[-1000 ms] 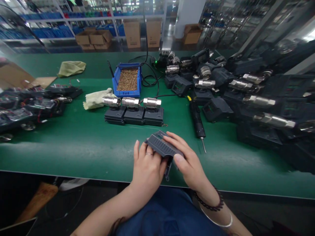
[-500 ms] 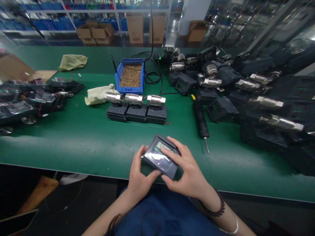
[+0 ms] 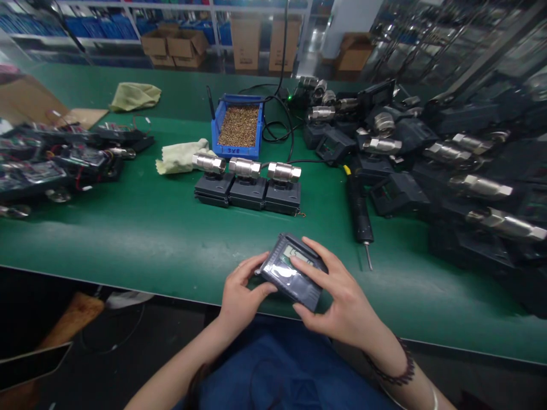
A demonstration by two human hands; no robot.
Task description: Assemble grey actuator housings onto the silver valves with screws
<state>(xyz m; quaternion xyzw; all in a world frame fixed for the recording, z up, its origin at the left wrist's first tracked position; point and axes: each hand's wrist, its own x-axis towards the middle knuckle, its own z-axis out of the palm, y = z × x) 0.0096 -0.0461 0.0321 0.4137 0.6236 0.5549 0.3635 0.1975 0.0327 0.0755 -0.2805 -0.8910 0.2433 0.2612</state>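
Since one second ago the dark housing has turned to show its display face rather than a ribbed side, and the left hand has shifted from beneath it to its left edge. The green tabletop spreads around the fingers. Well to their right sprawls a heap of black casings and metal fittings; well to their left sit opened units with wiring. Just beyond the fingers, three valve units stand side by side, blocking the straight way to the blue bin. A pale cloth lies beyond the left fingers. The black screwdriver lies right of the right hand's fingers, bit toward the person. Between both sets of fingers is the housing: the left ones pinch its left side, the right ones grasp its right, index finger across the face. It faces up, long axis running far left to near right, display along the far edge.
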